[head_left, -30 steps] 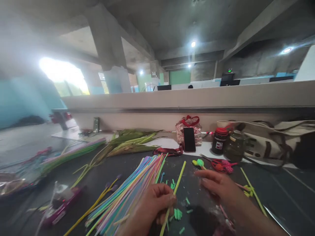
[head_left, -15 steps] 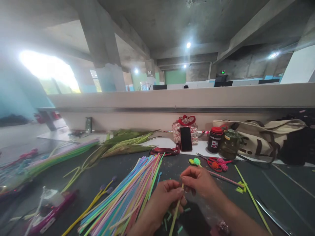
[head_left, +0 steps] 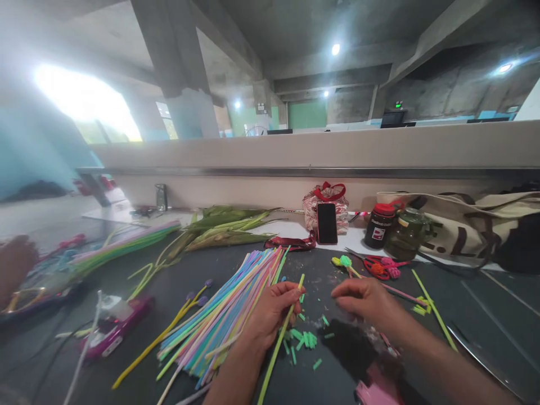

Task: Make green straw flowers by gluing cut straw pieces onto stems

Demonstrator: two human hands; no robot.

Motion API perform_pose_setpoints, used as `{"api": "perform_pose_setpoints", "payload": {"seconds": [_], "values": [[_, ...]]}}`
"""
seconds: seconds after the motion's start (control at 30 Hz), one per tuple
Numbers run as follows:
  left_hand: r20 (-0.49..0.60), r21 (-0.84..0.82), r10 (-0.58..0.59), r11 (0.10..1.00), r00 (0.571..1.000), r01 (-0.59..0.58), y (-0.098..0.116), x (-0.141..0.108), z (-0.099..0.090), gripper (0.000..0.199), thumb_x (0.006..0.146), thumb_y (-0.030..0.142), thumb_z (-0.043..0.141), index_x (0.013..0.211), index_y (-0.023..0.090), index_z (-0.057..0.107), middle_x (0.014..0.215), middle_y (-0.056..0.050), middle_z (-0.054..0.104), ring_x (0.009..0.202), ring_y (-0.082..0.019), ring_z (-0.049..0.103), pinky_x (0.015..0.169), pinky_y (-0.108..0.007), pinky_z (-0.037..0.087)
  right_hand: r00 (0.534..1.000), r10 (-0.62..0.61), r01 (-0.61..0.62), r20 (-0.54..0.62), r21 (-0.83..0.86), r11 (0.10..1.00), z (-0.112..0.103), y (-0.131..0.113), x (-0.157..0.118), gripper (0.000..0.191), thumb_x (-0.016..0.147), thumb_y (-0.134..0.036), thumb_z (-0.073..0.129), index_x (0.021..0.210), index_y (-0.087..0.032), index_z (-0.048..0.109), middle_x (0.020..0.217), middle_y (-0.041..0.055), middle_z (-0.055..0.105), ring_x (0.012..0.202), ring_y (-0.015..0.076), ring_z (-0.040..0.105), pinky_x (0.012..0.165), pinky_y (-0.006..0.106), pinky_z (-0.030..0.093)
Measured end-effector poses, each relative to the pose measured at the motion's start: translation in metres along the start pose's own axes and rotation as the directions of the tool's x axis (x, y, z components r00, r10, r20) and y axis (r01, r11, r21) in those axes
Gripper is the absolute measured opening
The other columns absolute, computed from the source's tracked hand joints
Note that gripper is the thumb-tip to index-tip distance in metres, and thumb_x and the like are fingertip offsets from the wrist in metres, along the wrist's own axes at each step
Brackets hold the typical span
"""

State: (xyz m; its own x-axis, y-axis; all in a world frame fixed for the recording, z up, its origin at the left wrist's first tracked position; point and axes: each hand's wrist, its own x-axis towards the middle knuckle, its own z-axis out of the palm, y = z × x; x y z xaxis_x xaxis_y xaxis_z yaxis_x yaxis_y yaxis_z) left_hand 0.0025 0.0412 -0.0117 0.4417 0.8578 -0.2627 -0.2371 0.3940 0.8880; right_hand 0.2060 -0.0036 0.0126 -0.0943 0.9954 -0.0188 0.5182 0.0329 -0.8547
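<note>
My left hand (head_left: 274, 312) is closed around a long, thin yellow-green straw (head_left: 276, 351), pinching it near its upper end. The straw slants from the bottom edge up past my thumb. Off to its right, my right hand (head_left: 365, 301) hovers with fingers loosely apart and nothing visible in them. Short cut green pieces (head_left: 310, 340) lie scattered on the dark table between and below my hands. Left of my left hand, partly under that forearm, lies a fanned bundle of pastel straws (head_left: 223, 306).
Beyond my right hand lie red-handled scissors (head_left: 377, 267) and small knotted flowers (head_left: 346, 261). A phone (head_left: 327, 224), a black bottle (head_left: 379, 226) and a green jug (head_left: 405, 235) stand behind. At left are yellow stems (head_left: 169, 326) and a magenta power strip (head_left: 122, 329). A person's hand (head_left: 19, 259) shows far left.
My right hand has let go of the straw and moved right, away from my left hand. My left hand still holds the straw, whose upper end now shows. A person's hand has appeared far left.
</note>
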Motion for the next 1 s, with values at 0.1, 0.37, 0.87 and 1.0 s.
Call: {"api": "perform_pose_setpoints", "payload": {"seconds": [0.1,0.37,0.87,1.0], "values": [[0.004,-0.025,0.004,1.0,1.0,-0.004,-0.001,0.0,-0.001,0.026,0.06,0.032,0.069,0.074,0.012,0.059,0.043,0.005,0.053,0.031,-0.003,0.042,0.033,-0.013,0.029,0.99,-0.061,0.087,0.126,-0.216,0.972,0.009,0.004,-0.006,0.022,0.071,-0.019,0.048,0.082,-0.018,0.066,0.064,0.0002,0.063,0.053,0.0122,0.056,0.048,0.021,0.037],[-0.031,-0.057,0.026,0.998,0.999,-0.028,-0.001,0.003,-0.004,0.023,0.061,0.031,0.069,0.072,0.013,0.06,0.046,0.004,0.055,0.033,-0.003,0.044,0.034,-0.012,0.031,0.967,-0.078,0.224,0.242,-0.669,0.708,0.026,0.015,-0.004,0.013,0.057,-0.017,0.057,0.066,-0.016,0.067,0.063,0.0098,0.068,0.059,0.0252,0.061,0.044,0.026,0.019],[0.008,-0.069,0.01,0.998,1.0,-0.009,-0.004,0.001,-0.003,0.025,0.063,0.029,0.066,0.081,0.012,0.062,0.045,0.003,0.056,0.033,-0.004,0.046,0.036,-0.014,0.032,0.902,-0.244,0.422,0.356,-0.611,0.67,0.064,0.004,0.012,0.018,0.066,-0.019,0.05,0.075,-0.022,0.064,0.084,0.004,0.066,0.057,0.0146,0.058,0.045,0.025,0.019],[0.004,-0.072,0.002,0.997,1.0,-0.002,-0.004,0.0,-0.002,0.022,0.064,0.029,0.066,0.077,0.013,0.059,0.049,0.002,0.058,0.037,-0.005,0.049,0.035,-0.014,0.031,0.922,-0.244,0.375,0.302,-0.528,0.762,0.053,0.008,0.017,0.017,0.064,-0.016,0.05,0.069,-0.02,0.066,0.071,0.0042,0.065,0.057,0.0154,0.056,0.047,0.024,0.024]]}}
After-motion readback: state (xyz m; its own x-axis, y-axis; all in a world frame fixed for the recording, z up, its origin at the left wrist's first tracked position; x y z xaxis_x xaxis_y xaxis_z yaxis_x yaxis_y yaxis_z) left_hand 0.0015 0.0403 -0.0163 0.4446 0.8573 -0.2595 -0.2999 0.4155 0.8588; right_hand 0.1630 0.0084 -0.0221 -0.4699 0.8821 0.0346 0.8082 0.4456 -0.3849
